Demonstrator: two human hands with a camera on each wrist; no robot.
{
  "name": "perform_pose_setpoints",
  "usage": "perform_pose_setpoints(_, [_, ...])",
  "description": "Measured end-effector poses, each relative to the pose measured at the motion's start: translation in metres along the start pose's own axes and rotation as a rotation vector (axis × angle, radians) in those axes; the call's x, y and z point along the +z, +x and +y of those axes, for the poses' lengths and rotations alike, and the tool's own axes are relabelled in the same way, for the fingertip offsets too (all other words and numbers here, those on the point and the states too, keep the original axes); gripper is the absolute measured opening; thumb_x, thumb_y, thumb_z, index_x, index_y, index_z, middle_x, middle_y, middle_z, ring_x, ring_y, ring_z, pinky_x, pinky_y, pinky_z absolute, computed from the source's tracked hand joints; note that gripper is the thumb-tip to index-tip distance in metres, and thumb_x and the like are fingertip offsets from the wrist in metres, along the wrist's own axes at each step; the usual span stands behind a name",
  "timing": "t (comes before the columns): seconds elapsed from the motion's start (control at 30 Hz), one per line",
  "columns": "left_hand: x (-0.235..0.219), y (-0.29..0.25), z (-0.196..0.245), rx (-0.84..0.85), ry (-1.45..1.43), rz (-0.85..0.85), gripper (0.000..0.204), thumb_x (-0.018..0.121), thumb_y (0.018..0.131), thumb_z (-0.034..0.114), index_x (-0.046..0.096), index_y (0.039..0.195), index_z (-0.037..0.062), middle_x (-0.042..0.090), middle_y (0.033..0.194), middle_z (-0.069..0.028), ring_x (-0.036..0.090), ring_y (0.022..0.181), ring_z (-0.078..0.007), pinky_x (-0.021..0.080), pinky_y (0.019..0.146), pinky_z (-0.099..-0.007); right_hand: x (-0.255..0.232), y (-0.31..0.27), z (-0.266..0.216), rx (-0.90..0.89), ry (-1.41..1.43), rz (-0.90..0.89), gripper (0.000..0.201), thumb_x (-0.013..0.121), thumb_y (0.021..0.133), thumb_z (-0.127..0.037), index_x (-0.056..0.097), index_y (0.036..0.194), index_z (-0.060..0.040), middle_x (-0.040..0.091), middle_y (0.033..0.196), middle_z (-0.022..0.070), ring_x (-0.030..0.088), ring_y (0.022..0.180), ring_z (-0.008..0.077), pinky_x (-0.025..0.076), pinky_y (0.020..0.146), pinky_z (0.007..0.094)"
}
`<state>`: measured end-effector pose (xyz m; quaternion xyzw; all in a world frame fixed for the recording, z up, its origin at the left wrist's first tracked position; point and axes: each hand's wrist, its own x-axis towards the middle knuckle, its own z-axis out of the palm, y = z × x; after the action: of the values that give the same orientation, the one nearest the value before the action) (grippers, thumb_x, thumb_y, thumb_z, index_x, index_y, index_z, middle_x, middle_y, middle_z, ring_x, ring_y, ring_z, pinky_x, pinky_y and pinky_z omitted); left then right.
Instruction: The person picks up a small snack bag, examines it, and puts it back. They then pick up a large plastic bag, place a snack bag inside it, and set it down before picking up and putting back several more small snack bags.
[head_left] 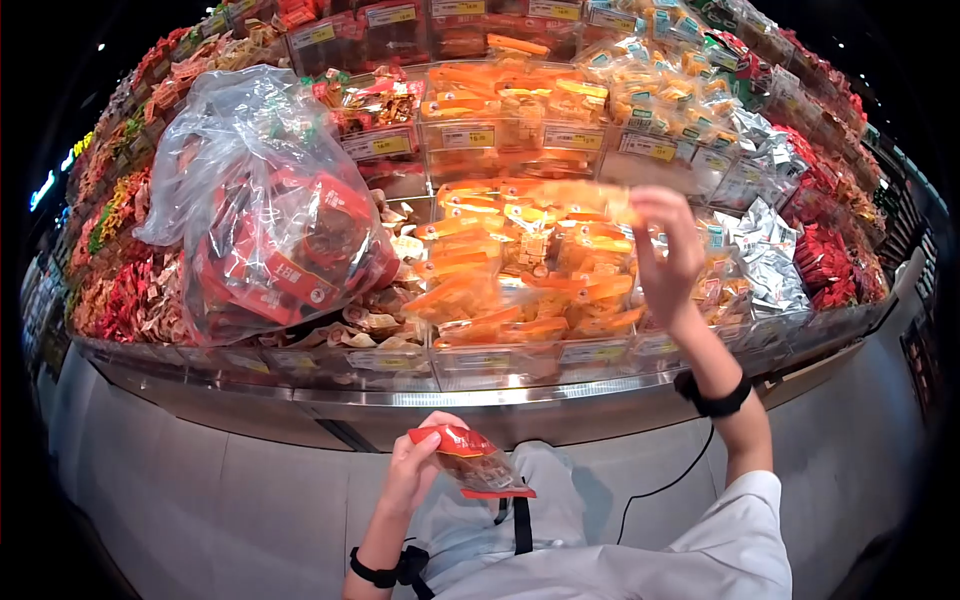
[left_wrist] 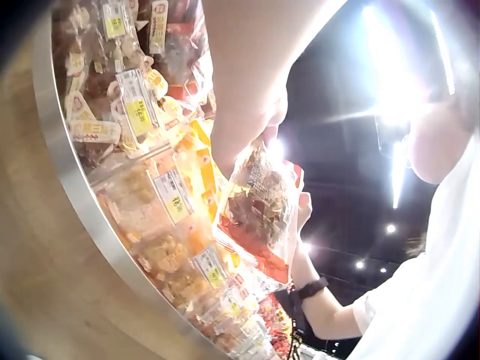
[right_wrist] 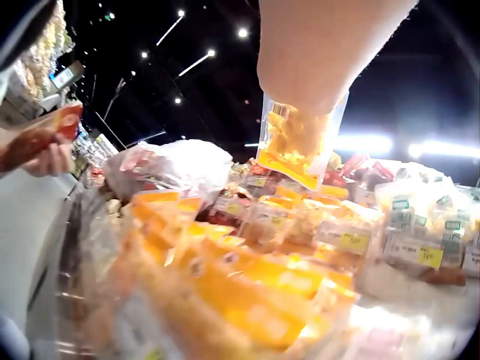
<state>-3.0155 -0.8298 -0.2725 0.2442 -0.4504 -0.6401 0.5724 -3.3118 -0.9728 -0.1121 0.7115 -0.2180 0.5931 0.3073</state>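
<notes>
My left hand (head_left: pixel 410 468) pinches the top edge of a red-trimmed clear snack packet (head_left: pixel 475 462) in front of my lap. Brown pieces show through that packet (left_wrist: pixel 259 199) in the left wrist view. Over the bin of orange-topped packets (head_left: pixel 530 260), my right hand (head_left: pixel 668 250) is raised. It grips one orange-edged clear packet (right_wrist: pixel 296 146), which hangs from the fingers with yellow contents in the right wrist view. The head view shows this packet only as a blur, and in the right wrist view the wrist hides most of the fingers.
A big clear plastic bag (head_left: pixel 280 240) full of red packets sits on the bins at left. Silver packets (head_left: pixel 765 250) and red packets (head_left: pixel 825 265) fill bins at right. Price tags (head_left: pixel 468 136) line the dividers, and a metal edge (head_left: pixel 500 397) runs along the front.
</notes>
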Motion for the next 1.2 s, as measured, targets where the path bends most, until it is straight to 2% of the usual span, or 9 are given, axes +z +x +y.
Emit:
perform_pose_setpoints(0.3, [0.046,0.024,0.006,-0.04,-0.341,-0.243,0.049,0.059,0.088,0.031,0.051,0.121,-0.0044,0.018,0.148,-0.0236,0.034,0.13,-0.0449,0.044,0.095,-0.0588,-0.04,-0.099,-0.086,-0.104,0.202,-0.136,0.022,0.064,0.075,0.007,0.055,0.094,0.0006,0.062,0.104,0.0171,0.062,0.095,0.0324,0.054,0.074,0.0362])
perform_pose_setpoints(0.57, [0.052,0.015,0.007,-0.059,-0.271,-0.202,0.066,0.059,0.088,0.028,0.03,0.138,-0.0037,0.015,0.15,-0.0164,0.035,0.128,-0.0409,0.038,0.095,-0.068,-0.03,-0.122,-0.098,-0.101,0.343,-0.15,0.026,0.064,0.073,0.009,0.055,0.095,0.0005,0.061,0.106,0.0171,0.062,0.096,0.0321,0.054,0.076,0.0355])
perform_pose_setpoints(0.67, [0.048,0.013,0.002,-0.094,-0.301,-0.081,0.065,0.059,0.089,0.027,0.029,0.139,-0.0036,0.029,0.145,-0.0175,0.041,0.126,-0.0357,0.039,0.099,-0.0609,-0.025,-0.126,-0.102,-0.106,0.412,-0.179,0.021,0.06,0.077,0.005,0.056,0.098,0.0018,0.061,0.107,0.0188,0.062,0.098,0.0336,0.054,0.076,0.0365])
perform_pose_setpoints(0.73, [0.034,0.011,-0.009,-0.113,-0.303,-0.05,0.047,0.053,0.093,0.02,0.04,0.132,-0.0042,0.054,0.125,-0.016,0.052,0.118,-0.0256,0.04,0.102,-0.0432,-0.027,-0.127,-0.105,-0.177,0.506,-0.408,0.017,0.054,0.084,-0.001,0.058,0.099,0.003,0.062,0.107,0.0203,0.062,0.1,0.0351,0.055,0.076,0.0383])
perform_pose_setpoints(0.8, [0.026,0.014,-0.019,-0.11,-0.377,-0.019,0.034,0.051,0.096,0.019,0.051,0.122,-0.0036,0.057,0.122,-0.0124,0.054,0.114,-0.0198,0.04,0.101,-0.0377,-0.026,-0.126,-0.108,-0.194,0.565,-0.465,0.019,0.046,0.089,-0.008,0.058,0.098,0.0036,0.062,0.107,0.0216,0.062,0.101,0.0368,0.055,0.076,0.043])
perform_pose_setpoints(0.87, [0.029,0.014,-0.011,-0.143,-0.29,0.05,0.039,0.054,0.095,0.022,0.049,0.124,-0.0038,0.055,0.125,-0.0121,0.052,0.117,-0.0188,0.04,0.102,-0.037,-0.031,-0.114,-0.114,-0.079,0.627,-0.535,0.019,0.042,0.093,-0.012,0.055,0.1,-0.0001,0.063,0.103,0.0196,0.063,0.101,0.0341,0.047,0.084,0.0543])
perform_pose_setpoints(0.97, [0.024,0.01,-0.007,-0.141,-0.148,0.047,0.041,0.055,0.095,0.027,0.05,0.127,0.0014,0.057,0.122,-0.0044,0.054,0.111,-0.0121,0.041,0.097,-0.0303,-0.03,-0.111,-0.118,0.125,0.562,-0.459,0.021,0.046,0.084,0.0,0.053,0.104,-0.0009,0.064,0.095,0.0161,0.062,0.089,0.0322,0.037,0.092,0.0543])
perform_pose_setpoints(1.07, [0.018,0.007,0.001,-0.159,0.105,-0.029,0.041,0.053,0.096,0.028,0.049,0.127,0.0012,0.056,0.121,-0.0045,0.051,0.111,-0.0111,0.04,0.096,-0.0284,-0.016,-0.095,-0.131,0.484,0.53,-0.322,0.036,0.056,0.076,0.006,0.052,0.111,-0.0002,0.062,0.097,0.0139,0.06,0.089,0.0275,0.042,0.088,0.0376])
perform_pose_setpoints(1.2, [0.013,0.006,-0.012,-0.009,0.331,-0.23,0.038,0.053,0.095,0.028,0.054,0.119,-0.0021,0.058,0.116,-0.0089,0.053,0.108,-0.0165,0.04,0.093,-0.0304,-0.016,-0.062,-0.132,0.95,0.692,-0.465,0.036,0.063,0.074,0.003,0.055,0.109,0.001,0.063,0.09,0.0107,0.06,0.085,0.0187,0.045,0.075,0.0262])
